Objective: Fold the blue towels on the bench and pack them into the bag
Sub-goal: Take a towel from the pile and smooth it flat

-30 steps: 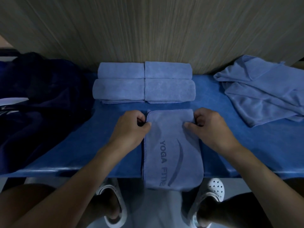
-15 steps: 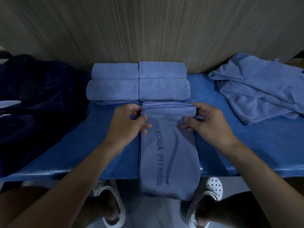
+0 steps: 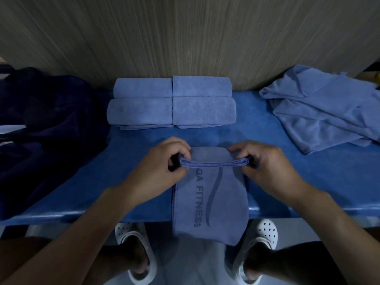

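Head view — towel (image 3: 209, 194) end now nearer, off the stack (image 3: 171, 103) — pinched by left hand (image 3: 162, 169), right hand (image 3: 265, 167).

- My left hand (image 3: 164, 161) and right hand (image 3: 265, 161) have drawn the towel's (image 3: 209, 202) far end back toward me, away from the folded towels (image 3: 172, 103).
- That end now lies doubled over, hiding the print's first letters.
- "FITNESS" now reads in full.

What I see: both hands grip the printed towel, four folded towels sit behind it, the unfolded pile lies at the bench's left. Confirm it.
One error: the head view shows the unfolded pile on the right end of the bench, not the left. The left hand and right hand do grip the printed towel.
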### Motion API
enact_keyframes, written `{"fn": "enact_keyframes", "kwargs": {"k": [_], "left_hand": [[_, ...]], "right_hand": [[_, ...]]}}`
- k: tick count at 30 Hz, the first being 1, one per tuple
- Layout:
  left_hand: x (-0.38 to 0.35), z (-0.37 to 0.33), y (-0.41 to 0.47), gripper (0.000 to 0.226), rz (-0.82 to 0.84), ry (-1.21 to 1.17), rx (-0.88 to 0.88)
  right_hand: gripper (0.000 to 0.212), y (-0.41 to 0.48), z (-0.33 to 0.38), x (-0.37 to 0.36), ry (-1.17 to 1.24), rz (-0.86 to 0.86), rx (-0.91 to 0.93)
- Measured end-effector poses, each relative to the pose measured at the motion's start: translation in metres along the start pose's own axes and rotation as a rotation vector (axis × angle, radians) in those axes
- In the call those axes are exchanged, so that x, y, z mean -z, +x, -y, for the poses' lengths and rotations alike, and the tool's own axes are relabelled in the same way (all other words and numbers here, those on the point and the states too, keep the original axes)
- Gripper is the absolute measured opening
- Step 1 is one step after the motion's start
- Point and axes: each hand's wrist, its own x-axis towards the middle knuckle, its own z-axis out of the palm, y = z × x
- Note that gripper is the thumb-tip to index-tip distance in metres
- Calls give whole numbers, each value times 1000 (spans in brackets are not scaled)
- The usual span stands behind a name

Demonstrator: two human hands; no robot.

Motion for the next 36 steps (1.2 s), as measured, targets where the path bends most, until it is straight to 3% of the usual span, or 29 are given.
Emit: {"fn": "enact_keyframes", "kwargs": {"k": [9, 14, 21, 24, 28, 30, 34, 36], "left_hand": [[2, 14, -2, 30, 64, 203, -86], [4, 19, -2, 30, 93, 267, -116], [8, 13, -6, 9, 126, 304, -96], [7, 11, -4, 27, 97, 329, -45], [5, 10, -2, 19, 86, 317, 13], [4, 12, -1, 26, 82, 353, -2], [4, 13, 0, 77, 120, 411, 70], [3, 11, 1, 76, 126, 403, 89]], "right_hand": [[7, -10, 2, 6, -95, 116, 82], [28, -11, 7, 8, -156, 117, 60], [28, -11, 7, 8, -233, 138, 77], [35, -10, 3, 4, -224, 123, 64], [28, -10, 0, 1, -186, 127, -24], [27, -9, 3, 2, -160, 129, -72], [63, -9, 9, 5, -110, 136, -152], [81, -7, 9, 5, -101, 163, -199]]}}
